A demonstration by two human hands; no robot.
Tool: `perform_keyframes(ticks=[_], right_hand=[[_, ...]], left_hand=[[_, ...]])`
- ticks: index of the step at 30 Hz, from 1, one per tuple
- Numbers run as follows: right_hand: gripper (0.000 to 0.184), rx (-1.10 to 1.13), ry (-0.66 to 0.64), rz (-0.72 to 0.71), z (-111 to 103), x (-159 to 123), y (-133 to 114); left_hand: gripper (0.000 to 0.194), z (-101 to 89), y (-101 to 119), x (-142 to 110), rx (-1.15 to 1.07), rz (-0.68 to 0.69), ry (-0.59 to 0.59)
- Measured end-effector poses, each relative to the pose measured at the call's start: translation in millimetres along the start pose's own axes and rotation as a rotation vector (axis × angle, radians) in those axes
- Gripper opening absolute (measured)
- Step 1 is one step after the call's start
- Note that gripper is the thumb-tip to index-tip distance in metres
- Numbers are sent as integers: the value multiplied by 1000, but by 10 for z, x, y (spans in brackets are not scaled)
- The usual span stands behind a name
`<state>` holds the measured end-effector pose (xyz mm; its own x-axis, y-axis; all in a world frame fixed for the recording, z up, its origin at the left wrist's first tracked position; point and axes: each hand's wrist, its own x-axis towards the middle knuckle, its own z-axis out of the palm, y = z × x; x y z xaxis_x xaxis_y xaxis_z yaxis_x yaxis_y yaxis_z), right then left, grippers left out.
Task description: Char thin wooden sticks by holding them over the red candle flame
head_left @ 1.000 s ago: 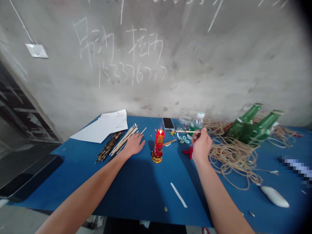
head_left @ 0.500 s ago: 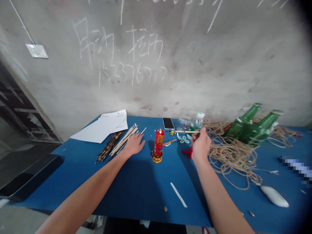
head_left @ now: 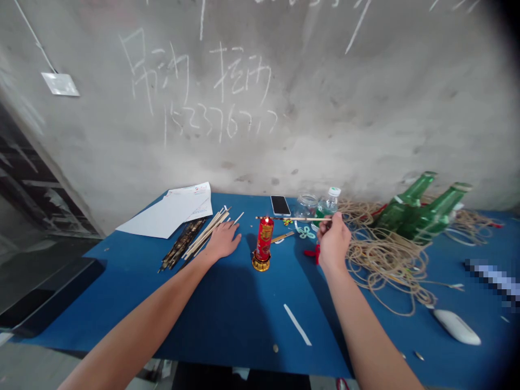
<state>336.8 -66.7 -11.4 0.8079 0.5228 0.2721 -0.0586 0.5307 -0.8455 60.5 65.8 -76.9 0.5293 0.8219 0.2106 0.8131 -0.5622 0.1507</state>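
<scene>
My right hand point(head_left: 335, 239) pinches the right end of a thin wooden stick point(head_left: 306, 219), held level. The stick's darkened left end lies across the flame of a lit red candle point(head_left: 265, 239), which stands upright on a gold base. My left hand point(head_left: 221, 241) rests flat on the table with its fingers stretched out, touching a bundle of pale sticks point(head_left: 204, 238). Left of these lie blackened sticks point(head_left: 181, 245). Between the candle and my right hand are a flat wooden strip point(head_left: 283, 236), a pale green flower-shaped piece point(head_left: 306, 232) and a red item point(head_left: 312, 253).
Papers point(head_left: 162, 214) lie at the back left, a phone point(head_left: 280, 205) and a glass jar point(head_left: 306, 206) at the back. Tangled brown cord point(head_left: 385, 265) surrounds green bottles point(head_left: 436, 214) on the right. A black tray point(head_left: 52, 295) sits at the left edge, a white strip point(head_left: 297, 324) in front.
The stick has shifted slightly left over the flame, with my right hand moving a little. My left hand stays in place.
</scene>
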Motion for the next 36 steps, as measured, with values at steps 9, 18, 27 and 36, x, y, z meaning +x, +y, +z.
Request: perform_keyframes(ticks=[9,18,27,36], right_hand=[[54,-11,-13,-1,36,-51,-47],[53,-10,-49,11,32,-62,-36],[53,-15,-91,11,36,-87,-34],[57,-11,-145,5,33,-111,-7]], left_hand=[[57,-10,9,2,-6,4,1],[58,-7,3,6,-6,9,-2],[56,-5,6,7,5,0,5],[55,-22,17,3,-1,-4,-7]])
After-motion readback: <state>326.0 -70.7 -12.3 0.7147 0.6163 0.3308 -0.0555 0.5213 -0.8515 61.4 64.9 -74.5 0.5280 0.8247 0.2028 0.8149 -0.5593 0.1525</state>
